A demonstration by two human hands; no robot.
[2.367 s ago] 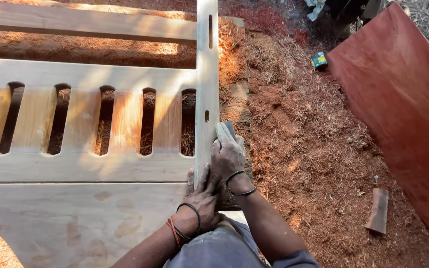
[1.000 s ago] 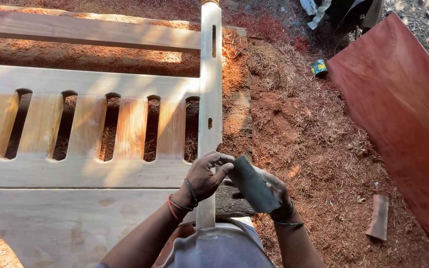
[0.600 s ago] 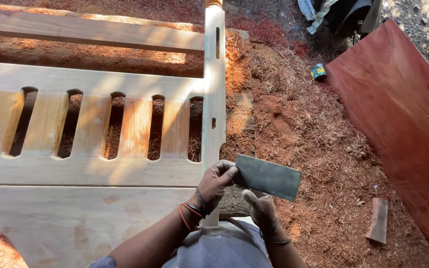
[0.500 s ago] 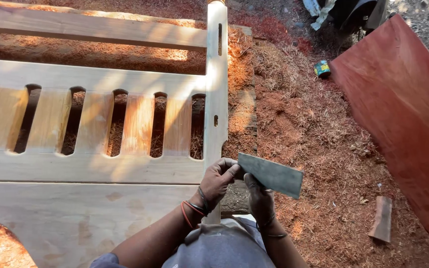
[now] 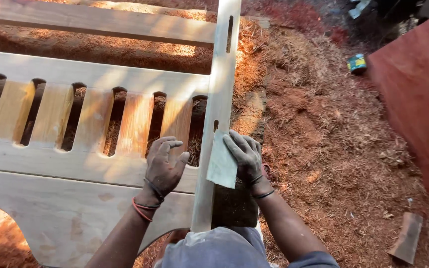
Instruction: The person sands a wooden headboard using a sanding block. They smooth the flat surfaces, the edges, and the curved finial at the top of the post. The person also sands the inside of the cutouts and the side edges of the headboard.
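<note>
Sawdust ground: your right hand (image 5: 247,159) presses grey sandpaper (image 5: 222,161) against the post (image 5: 218,114); left hand's (image 5: 164,164) fingers splayed on the frame (image 5: 75,159)

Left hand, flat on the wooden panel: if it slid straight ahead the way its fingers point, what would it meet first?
The left hand points up the frame, so its fingers would likely first reach the slat and the slot beside it, then the upper rail.

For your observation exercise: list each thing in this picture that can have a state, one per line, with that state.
Left hand: open, flat on the wooden frame.
Right hand: pressing the sandpaper sheet against the post.
Sandpaper sheet: flat against the post.
Wooden frame: lying flat, unpainted.
Post: slotted, joined to the frame.
Wood block: lying on sawdust.
</note>
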